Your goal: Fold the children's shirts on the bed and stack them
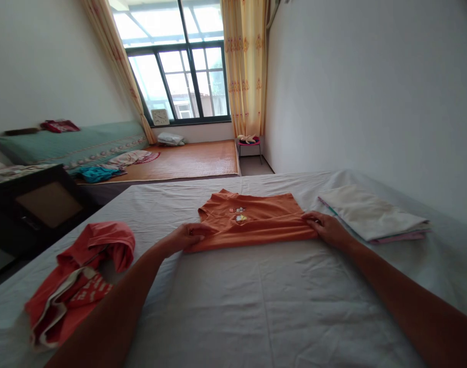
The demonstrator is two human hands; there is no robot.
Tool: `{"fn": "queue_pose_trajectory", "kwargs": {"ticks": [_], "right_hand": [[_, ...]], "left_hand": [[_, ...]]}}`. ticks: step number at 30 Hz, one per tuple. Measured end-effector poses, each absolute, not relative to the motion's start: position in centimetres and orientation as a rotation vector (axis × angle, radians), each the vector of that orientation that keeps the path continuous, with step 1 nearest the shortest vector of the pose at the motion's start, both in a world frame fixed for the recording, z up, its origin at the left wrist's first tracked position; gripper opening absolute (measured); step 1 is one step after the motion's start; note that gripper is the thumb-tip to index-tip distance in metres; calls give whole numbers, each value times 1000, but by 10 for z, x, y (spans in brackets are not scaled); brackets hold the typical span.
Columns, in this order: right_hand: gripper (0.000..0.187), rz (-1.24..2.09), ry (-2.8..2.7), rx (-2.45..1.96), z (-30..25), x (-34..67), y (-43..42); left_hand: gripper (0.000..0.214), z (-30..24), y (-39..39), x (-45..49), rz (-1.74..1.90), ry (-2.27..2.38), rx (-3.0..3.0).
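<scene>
An orange T-shirt point(256, 207) with a small cartoon print lies sideways on the sheet-covered bed point(233, 306). Its near side is folded over into a long strip. My left hand point(185, 238) pinches the folded edge at the left end, close to the sleeve. At the right end, near the hem, my right hand point(325, 227) grips the other end of that edge between thumb and fingers. The cloth between both hands lies low over the sheet.
A crumpled red garment point(84, 276) lies left of my left forearm. Folded white cloth point(375, 209) sits at the right, near the wall. Beyond the bed are a dark cabinet point(42, 204), a mat-covered bed point(195, 161) with clothes, and a small stool point(249, 143).
</scene>
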State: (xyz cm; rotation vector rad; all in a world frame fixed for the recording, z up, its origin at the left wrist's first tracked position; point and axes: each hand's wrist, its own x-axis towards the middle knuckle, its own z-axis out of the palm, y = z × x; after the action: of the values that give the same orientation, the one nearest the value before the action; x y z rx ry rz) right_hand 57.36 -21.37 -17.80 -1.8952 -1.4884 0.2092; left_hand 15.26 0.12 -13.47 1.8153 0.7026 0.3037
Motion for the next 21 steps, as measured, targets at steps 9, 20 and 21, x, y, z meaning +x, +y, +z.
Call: {"fn": "queue_pose_trajectory", "kwargs": {"ticks": [9, 20, 21], "right_hand": [[34, -139, -1676, -2075, -160, 563, -222], [64, 36, -2196, -1857, -177, 438, -207], [67, 9, -2140, -1961, -181, 445, -208]], "left_hand": [[45, -115, 3, 140, 125, 896, 2152], [52, -157, -82, 221, 334, 614, 2842], [55, -161, -82, 221, 283, 663, 2855]]}}
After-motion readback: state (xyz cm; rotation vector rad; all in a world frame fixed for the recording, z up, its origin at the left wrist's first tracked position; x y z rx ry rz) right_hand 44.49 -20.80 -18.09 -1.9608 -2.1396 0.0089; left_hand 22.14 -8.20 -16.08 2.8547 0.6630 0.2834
